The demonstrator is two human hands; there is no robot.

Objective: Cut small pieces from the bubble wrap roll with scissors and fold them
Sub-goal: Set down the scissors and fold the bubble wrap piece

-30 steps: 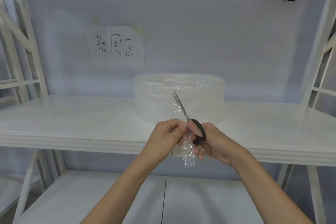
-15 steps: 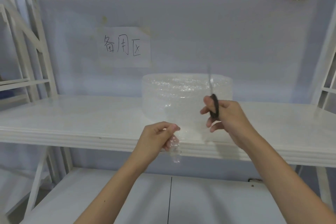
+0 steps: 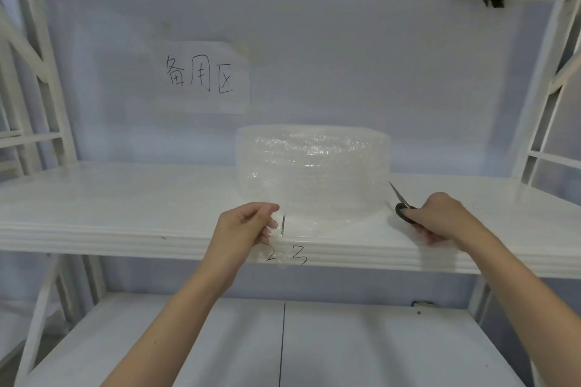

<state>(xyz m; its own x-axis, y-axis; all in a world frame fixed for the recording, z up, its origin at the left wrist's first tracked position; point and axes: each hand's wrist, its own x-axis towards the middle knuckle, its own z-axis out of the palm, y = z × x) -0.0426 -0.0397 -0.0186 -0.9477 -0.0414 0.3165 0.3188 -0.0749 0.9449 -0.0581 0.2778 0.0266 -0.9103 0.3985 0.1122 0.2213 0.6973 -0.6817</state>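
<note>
Pinching one cut piece [image 3: 276, 234] in the left hand [image 3: 243, 226], scissors [image 3: 401, 203] gripped in the right hand [image 3: 437, 217]; folding unfinished, roll [image 3: 312, 173] largely uncut.

Clear bubbled roll [image 3: 312, 173], black-handled scissors [image 3: 403, 209] (silver blades), white shelf [image 3: 125, 198], black-inked paper sign [image 3: 204, 77].

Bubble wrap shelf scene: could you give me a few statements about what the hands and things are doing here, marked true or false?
1. The right hand holds the scissors beside the bubble wrap roll. True.
2. The left hand is empty. False: it pinches a small bubble wrap piece.
3. The roll stands on the middle shelf. True.
4. The scissors are cutting into the roll. False: the blades are closed, pointing up beside it.
5. The paper sign lies flat on the shelf. False: it hangs on the back wall.
</note>
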